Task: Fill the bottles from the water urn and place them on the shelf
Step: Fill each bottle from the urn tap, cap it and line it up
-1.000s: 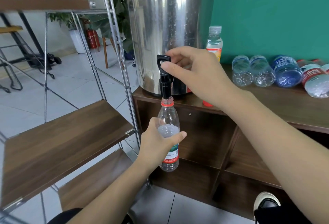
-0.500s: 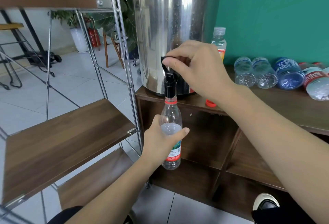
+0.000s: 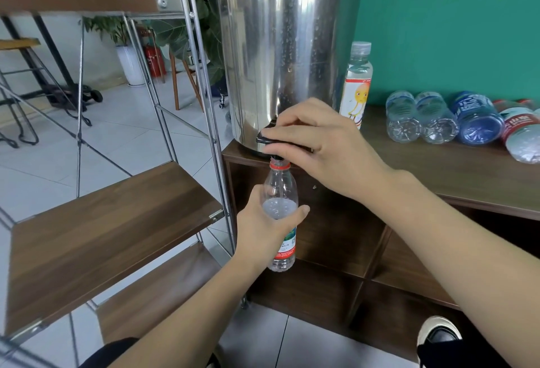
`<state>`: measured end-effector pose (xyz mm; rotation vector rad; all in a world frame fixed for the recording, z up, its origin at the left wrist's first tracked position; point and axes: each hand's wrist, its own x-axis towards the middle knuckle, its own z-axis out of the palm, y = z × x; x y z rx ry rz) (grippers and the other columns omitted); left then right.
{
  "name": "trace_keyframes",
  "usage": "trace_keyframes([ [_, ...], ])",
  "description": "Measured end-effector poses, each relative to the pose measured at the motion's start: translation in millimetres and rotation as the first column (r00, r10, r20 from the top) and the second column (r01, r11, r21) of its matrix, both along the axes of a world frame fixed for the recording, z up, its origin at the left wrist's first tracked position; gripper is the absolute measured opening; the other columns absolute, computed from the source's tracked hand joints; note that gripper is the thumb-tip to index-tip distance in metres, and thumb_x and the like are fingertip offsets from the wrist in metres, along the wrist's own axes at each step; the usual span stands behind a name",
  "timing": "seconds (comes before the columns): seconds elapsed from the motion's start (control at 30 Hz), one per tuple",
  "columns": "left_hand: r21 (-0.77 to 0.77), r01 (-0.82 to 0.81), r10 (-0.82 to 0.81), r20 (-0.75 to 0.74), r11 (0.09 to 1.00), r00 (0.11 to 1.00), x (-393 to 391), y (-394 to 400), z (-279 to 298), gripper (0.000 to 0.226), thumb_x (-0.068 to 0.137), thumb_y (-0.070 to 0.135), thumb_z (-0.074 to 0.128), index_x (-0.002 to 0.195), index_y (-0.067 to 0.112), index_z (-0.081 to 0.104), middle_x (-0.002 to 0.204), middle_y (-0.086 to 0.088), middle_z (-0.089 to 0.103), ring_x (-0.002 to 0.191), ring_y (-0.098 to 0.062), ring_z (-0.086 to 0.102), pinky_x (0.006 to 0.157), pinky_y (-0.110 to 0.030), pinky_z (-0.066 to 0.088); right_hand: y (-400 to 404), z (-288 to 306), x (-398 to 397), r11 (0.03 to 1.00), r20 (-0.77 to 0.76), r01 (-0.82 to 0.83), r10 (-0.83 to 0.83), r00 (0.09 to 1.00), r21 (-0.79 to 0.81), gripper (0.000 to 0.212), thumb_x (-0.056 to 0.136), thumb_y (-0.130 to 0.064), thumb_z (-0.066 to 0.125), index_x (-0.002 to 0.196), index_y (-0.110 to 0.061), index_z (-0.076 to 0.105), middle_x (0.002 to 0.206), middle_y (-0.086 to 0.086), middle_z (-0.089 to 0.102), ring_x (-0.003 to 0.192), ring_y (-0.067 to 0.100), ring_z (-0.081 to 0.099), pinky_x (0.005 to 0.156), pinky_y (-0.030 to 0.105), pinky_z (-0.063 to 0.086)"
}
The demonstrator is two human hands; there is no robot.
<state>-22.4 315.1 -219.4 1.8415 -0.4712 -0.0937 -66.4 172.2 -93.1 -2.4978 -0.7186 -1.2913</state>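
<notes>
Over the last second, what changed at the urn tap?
The right hand pushed the black tap lever from upright down to flat, gripping it throughout. The left hand still holds the bottle under the spout, its water level about the same.

A single wide-angle view from a camera worn on the person's head, looking forward and down. It sits close above both forearms, which reach in from the bottom edge toward the middle of the frame. The steel water urn [image 3: 277, 46] rises near, centre top. A wooden shelf [image 3: 102, 227] fills the left side, and the table [image 3: 455, 175] runs off right.
</notes>
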Motion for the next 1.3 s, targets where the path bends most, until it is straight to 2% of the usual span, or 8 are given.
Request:
trace_keyframes([
  [0.1, -0.005, -0.002, 0.002, 0.007, 1.0, 1.0, 1.1, -0.4, -1.0, 0.06, 0.077, 0.048, 0.088, 0.123, 0.036, 0.051, 0.11, 0.019, 0.063, 0.097, 0.005, 0.063, 0.063, -0.001, 0.046, -6.2, -2.4, -7.2, 0.994, 0.016, 0.047, -0.048, 0.999, 0.096, 0.025, 0.092, -0.022, 0.077, 0.113, -0.009, 0.078, 0.106, 0.005, 0.07, 0.099, 0.015, 0.058, 0.09, 0.018, 0.044],
  [0.37, -0.066, 0.012, -0.014, -0.019, 0.998, 1.0, -1.2, -2.0, -5.1, 0.051, 0.08, 0.036, 0.088, 0.116, 0.037, 0.052, 0.106, 0.016, 0.065, 0.097, 0.009, 0.064, 0.067, -0.004, 0.05, -56.8, -33.5, -23.6, 0.904, -0.145, 0.3, -0.268, 0.952, 0.303, 0.022, 0.098, -0.032, 0.067, 0.106, -0.015, 0.078, 0.103, -0.002, 0.073, 0.103, 0.013, 0.062, 0.096, 0.031, 0.049],
  [0.47, -0.1, -0.003, 0.0, -0.027, 0.995, 1.0, -3.6, -3.8, -7.9, 0.049, 0.079, 0.03, 0.089, 0.111, 0.039, 0.052, 0.102, 0.016, 0.065, 0.096, 0.014, 0.062, 0.069, -0.007, 0.051, -77.0, -50.1, -28.4, 0.85, -0.269, 0.437, -0.365, 0.891, 0.295, 0.027, 0.097, -0.04, 0.065, 0.109, -0.019, 0.077, 0.108, -0.004, 0.072, 0.108, 0.018, 0.06, 0.098, 0.033, 0.046],
  [0.6, -0.135, -0.049, 0.046, -0.03, 0.99, 0.998, -2.1, -7.5, -8.0, 0.057, 0.077, 0.026, 0.09, 0.12, 0.037, 0.054, 0.106, 0.013, 0.067, 0.097, -0.004, 0.068, 0.078, -0.018, 0.055, -90.5, -52.1, -31.9, 0.835, -0.431, 0.497, -0.369, 0.824, 0.237, 0.044, 0.093, -0.059, 0.059, 0.113, -0.024, 0.075, 0.112, -0.006, 0.07, 0.112, 0.016, 0.059, 0.101, 0.035, 0.045],
  [0.77, -0.161, -0.064, 0.057, -0.048, 0.985, 0.997, 0.7, -10.9, -4.2, 0.058, 0.076, 0.024, 0.091, 0.12, 0.035, 0.055, 0.106, 0.011, 0.068, 0.097, -0.009, 0.069, 0.083, -0.027, 0.059, -94.6, -57.1, -35.2, 0.845, -0.557, 0.514, -0.359, 0.749, 0.146, 0.058, 0.086, -0.071, 0.053, 0.115, -0.025, 0.072, 0.112, -0.007, 0.068, 0.109, 0.014, 0.06, 0.1, 0.038, 0.048],
  [0.97, -0.188, -0.099, 0.093, -0.042, 0.977, 0.995, -5.8, -14.0, -3.4, 0.057, 0.076, 0.033, 0.093, 0.119, 0.035, 0.056, 0.108, 0.012, 0.068, 0.098, -0.004, 0.069, 0.085, -0.024, 0.056, -98.0, -57.0, -34.1, 0.826, -0.568, 0.535, -0.358, 0.741, 0.178, 0.053, 0.085, -0.062, 0.064, 0.117, -0.02, 0.072, 0.115, -0.003, 0.068, 0.11, 0.015, 0.06, 0.102, 0.034, 0.046],
  [1.1, -0.203, -0.1, 0.095, -0.036, 0.974, 0.995, -6.8, -16.6, -6.0, 0.058, 0.077, 0.034, 0.092, 0.121, 0.034, 0.056, 0.111, 0.012, 0.069, 0.103, -0.006, 0.069, 0.091, -0.031, 0.058, -100.8, -59.3, -31.7, 0.821, -0.576, 0.544, -0.364, 0.732, 0.173, 0.051, 0.081, -0.068, 0.059, 0.1, -0.023, 0.074, 0.103, -0.006, 0.068, 0.1, 0.014, 0.061, 0.095, 0.039, 0.05],
  [1.3, -0.193, -0.121, 0.124, 0.007, 0.974, 0.992, -2.3, -17.5, -6.8, 0.055, 0.077, 0.032, 0.091, 0.119, 0.04, 0.056, 0.107, 0.017, 0.068, 0.098, 0.005, 0.065, 0.089, -0.025, 0.055, -99.5, -63.2, -28.4, 0.813, -0.571, 0.552, -0.368, 0.734, 0.186, 0.047, 0.084, -0.069, 0.058, 0.098, -0.027, 0.071, 0.103, -0.01, 0.066, 0.1, 0.011, 0.059, 0.092, 0.038, 0.051],
])
